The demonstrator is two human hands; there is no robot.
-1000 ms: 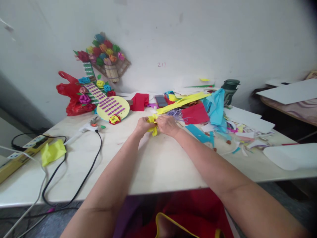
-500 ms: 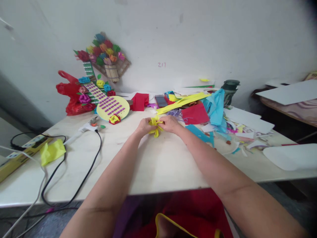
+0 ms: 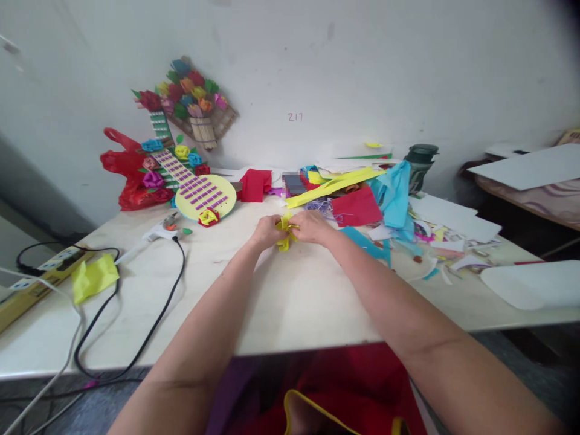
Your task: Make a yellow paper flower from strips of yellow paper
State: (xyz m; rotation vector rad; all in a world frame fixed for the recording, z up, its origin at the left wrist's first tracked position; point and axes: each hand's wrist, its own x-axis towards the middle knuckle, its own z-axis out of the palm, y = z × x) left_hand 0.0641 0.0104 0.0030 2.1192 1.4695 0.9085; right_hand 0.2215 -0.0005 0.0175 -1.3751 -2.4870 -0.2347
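A small yellow paper flower (image 3: 285, 232) is pinched between both my hands over the middle of the pale table (image 3: 281, 302). My left hand (image 3: 266, 232) grips its left side with closed fingers. From the right, my right hand (image 3: 310, 227) closes on it too. A long yellow paper strip (image 3: 333, 184) lies just behind the hands, among red (image 3: 356, 208) and blue paper sheets (image 3: 395, 196).
A paper guitar craft (image 3: 199, 193) with paper roses leans at the back left by a red plastic bag (image 3: 127, 175). A white glue gun (image 3: 151, 232) with a black cord, a power strip (image 3: 40, 272) and a yellow scrap (image 3: 94, 277) lie left. Paper scraps litter the right.
The hands have turned the yellow flower slightly between them; the right hand slid a little right off its top. Everything else is as before.
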